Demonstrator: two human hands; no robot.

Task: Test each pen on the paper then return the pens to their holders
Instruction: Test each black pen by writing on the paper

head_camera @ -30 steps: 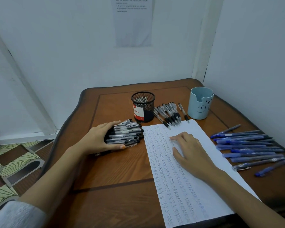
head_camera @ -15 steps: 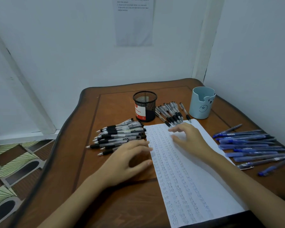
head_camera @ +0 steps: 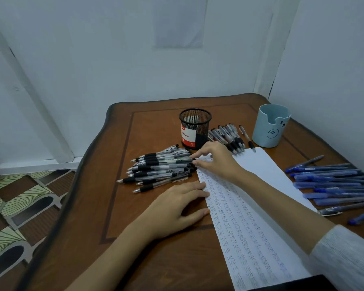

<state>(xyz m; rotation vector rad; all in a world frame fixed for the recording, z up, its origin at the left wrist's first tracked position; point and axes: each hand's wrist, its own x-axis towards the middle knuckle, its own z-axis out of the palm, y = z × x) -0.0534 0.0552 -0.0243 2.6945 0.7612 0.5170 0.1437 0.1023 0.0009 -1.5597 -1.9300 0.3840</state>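
Observation:
A pile of black pens (head_camera: 159,169) lies left of the written-over paper (head_camera: 253,234). My right hand (head_camera: 218,160) reaches across the paper's top left corner, and its fingertips touch the right ends of those pens. My left hand (head_camera: 177,208) rests flat on the table, fingers relaxed against the paper's left edge. Behind the pile stands a black mesh holder (head_camera: 194,124). A light blue cup holder (head_camera: 268,128) stands at the back right. Between the two holders lies a second bunch of black pens (head_camera: 229,136). Several blue pens (head_camera: 334,181) lie right of the paper.
The wooden table (head_camera: 151,127) fits into a corner, with white walls behind and to the right. Its left edge drops to a patterned tile floor (head_camera: 19,206). A dark object (head_camera: 303,283) sits at the near edge under the paper.
My left hand let go of the black pen pile and came back to the paper's left edge. My right hand slid from the paper's middle up and left to the pile's right end.

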